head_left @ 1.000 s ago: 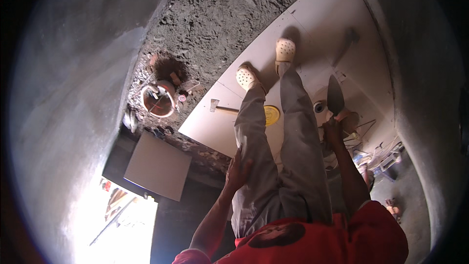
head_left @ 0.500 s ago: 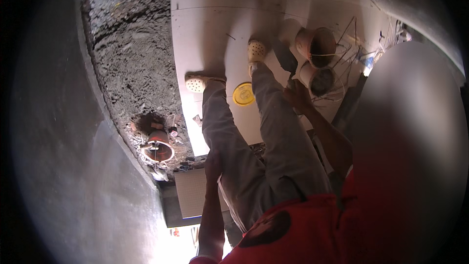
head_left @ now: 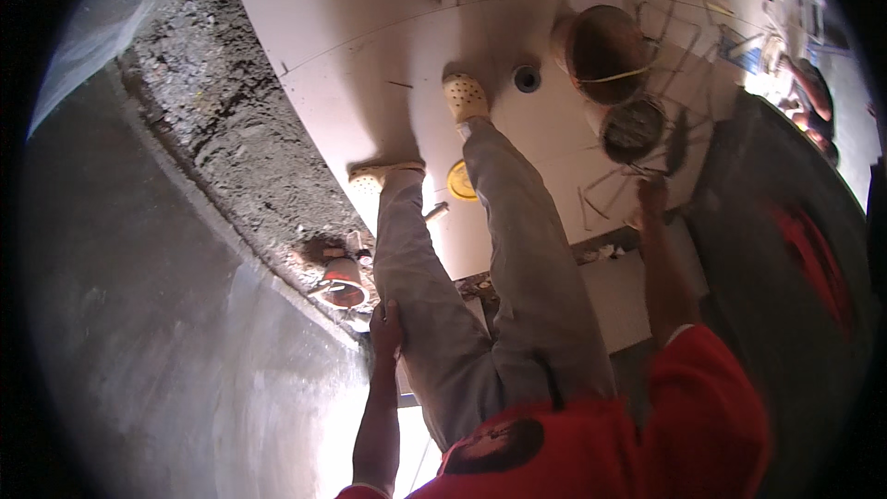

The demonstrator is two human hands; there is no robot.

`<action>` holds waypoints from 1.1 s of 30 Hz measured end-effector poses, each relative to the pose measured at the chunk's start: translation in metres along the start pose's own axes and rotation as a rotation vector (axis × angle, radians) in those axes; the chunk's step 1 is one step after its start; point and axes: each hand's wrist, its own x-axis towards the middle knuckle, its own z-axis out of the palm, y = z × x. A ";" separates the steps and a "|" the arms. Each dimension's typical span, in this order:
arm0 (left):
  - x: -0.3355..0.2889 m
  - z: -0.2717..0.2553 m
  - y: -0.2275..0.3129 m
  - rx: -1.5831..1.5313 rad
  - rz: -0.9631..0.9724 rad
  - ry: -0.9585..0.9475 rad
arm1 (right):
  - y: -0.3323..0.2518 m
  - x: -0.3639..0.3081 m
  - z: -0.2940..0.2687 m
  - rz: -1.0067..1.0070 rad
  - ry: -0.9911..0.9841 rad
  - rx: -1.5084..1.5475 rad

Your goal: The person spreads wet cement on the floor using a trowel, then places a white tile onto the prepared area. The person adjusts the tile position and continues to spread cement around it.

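Observation:
My right hand [head_left: 651, 196] is closed round the handle of a trowel, out to the right beside a bucket of grey mortar [head_left: 633, 130]. The trowel's dark blade [head_left: 678, 140] is blurred and points away from me, just right of that bucket. My left hand [head_left: 386, 328] lies against the outer side of my left leg, holding no object. Right behind the mortar bucket stands a larger brownish bucket [head_left: 605, 54] with a pale handle across its mouth. A yellow round lid [head_left: 461, 181] lies on the pale tiled floor [head_left: 351, 46], partly hidden by my right leg.
Rough grey mortar [head_left: 249, 120] borders the tiles on the left, along a smooth grey wall [head_left: 139, 314]. A reddish bucket [head_left: 343, 288] sits there. A dark ring [head_left: 527, 79] is near my right clog [head_left: 464, 95]. Another person [head_left: 813, 102] shows at far right.
My right hand and the trowel have swung right, from beside my right leg to beside the mortar bucket. The view has shifted, showing the dark ring and another person. My left hand stays at the leg.

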 end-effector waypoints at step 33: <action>0.017 -0.074 0.141 0.008 0.138 -0.089 | -0.046 0.028 -0.055 0.801 -0.017 1.506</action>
